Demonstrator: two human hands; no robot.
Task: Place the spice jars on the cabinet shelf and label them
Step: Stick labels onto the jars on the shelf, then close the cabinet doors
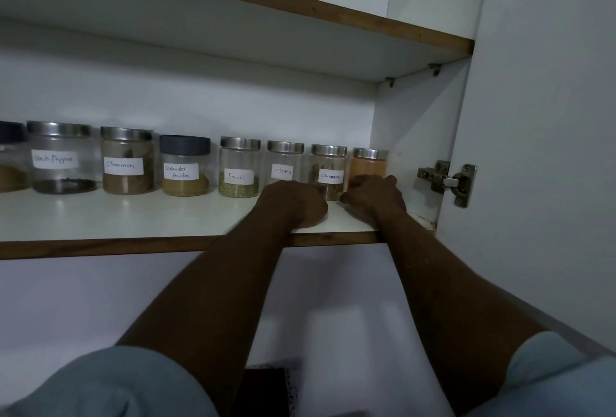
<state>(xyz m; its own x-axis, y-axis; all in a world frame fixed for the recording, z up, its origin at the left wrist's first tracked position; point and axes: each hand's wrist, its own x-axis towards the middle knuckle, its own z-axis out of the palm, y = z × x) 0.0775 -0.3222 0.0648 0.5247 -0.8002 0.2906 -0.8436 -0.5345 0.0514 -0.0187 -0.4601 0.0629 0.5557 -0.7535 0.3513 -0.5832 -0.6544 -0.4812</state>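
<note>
A row of spice jars stands on the white cabinet shelf point(140, 216). From the left they are labelled Black Pepper point(61, 156), Cinnamon point(126, 160), Coriander Powder point(185, 165), Fennel point(239, 166), Cloves point(285, 161) and a smaller Cinnamon point(328, 166). At the right end stands an orange spice jar point(369, 161) with no label showing. My left hand point(295, 203) rests curled on the shelf in front of the Cloves jar. My right hand point(375, 196) wraps the lower front of the orange jar and hides its base.
A partly cut-off jar point(11, 156) with a dark lid sits at the far left. An upper shelf point(300, 10) runs above. The cabinet's right wall carries a metal hinge point(446, 181), with the open door beyond it. A dark object point(263, 390) lies below.
</note>
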